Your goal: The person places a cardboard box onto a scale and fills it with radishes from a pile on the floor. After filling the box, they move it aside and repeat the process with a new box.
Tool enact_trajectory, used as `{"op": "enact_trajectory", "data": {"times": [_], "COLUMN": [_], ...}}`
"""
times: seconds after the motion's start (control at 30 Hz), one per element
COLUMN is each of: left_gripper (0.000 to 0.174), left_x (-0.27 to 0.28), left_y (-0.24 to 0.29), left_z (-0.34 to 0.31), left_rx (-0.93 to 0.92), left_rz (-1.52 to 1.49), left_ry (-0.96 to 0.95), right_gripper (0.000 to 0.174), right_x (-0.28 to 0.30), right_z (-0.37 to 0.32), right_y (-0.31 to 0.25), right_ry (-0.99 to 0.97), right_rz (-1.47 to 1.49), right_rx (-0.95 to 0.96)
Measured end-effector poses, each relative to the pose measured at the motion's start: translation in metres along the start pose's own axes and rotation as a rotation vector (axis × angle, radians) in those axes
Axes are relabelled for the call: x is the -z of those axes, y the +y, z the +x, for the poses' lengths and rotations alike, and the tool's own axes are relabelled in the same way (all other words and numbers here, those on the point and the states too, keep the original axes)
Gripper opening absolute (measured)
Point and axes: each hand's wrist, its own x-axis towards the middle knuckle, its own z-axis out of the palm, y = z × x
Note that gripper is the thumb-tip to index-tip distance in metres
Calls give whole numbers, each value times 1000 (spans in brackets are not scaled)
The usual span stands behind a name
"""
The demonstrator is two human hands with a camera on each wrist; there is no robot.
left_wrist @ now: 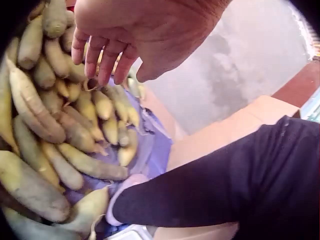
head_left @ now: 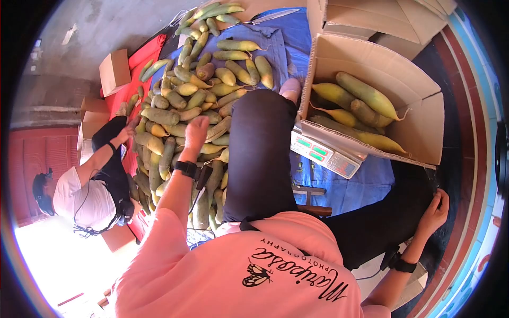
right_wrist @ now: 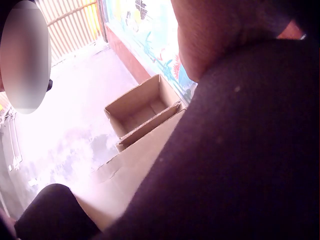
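A big heap of long green radishes (head_left: 175,114) lies on the floor. My left hand (head_left: 197,132) hovers over the heap's near right part. The left wrist view shows this hand (left_wrist: 145,37) with its fingers extended and nothing in the palm. My right hand (head_left: 437,209) rests by my bent knee, fingers loosely bent and holding nothing; in the right wrist view it is partly cut off above the dark trouser leg (right_wrist: 240,150). Ahead of my right side, an open cardboard box (head_left: 424,127) with several radishes (head_left: 371,100) inside sits on a digital scale (head_left: 339,161).
A blue tarp (head_left: 339,193) and a red sheet (head_left: 151,53) lie under the heap. At the left, another person (head_left: 87,196) reaches toward the radishes. More cardboard boxes (head_left: 115,71) stand along the left side. An open box (right_wrist: 145,107) appears in the right wrist view.
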Motion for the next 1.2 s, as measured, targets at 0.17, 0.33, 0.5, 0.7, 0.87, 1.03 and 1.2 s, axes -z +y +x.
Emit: {"op": "enact_trajectory", "data": {"times": [0.17,0.33,0.5,0.7,0.87,1.03,1.2], "left_gripper": [34,53,69,70,62,65,58], "left_x": [-20,-27,-20,-30,-76,-87,-86], "left_y": [-61,-100,-91,-96,-95,-81,-93], "left_z": [-27,-28,-25,-34,-82,-115,-96], "left_rx": [137,210,458,509,360,356,235], "left_rz": [229,498,699,640,564,377,500], "left_ry": [-105,-208,-365,-261,-431,-536,-355], "right_gripper": [18,18,19,20,20,20,20], "right_x": [2,1,1,-1,0,0,1], "right_z": [2,3,4,5,8,7,6], "right_y": [-4,1,-2,-5,7,13,11], "right_ry": [-30,-57,-62,-60,-86,-85,-75], "right_rz": [-59,-89,-119,-172,-210,-227,-236], "right_rx": [7,1,27,63,72,100,88]}}
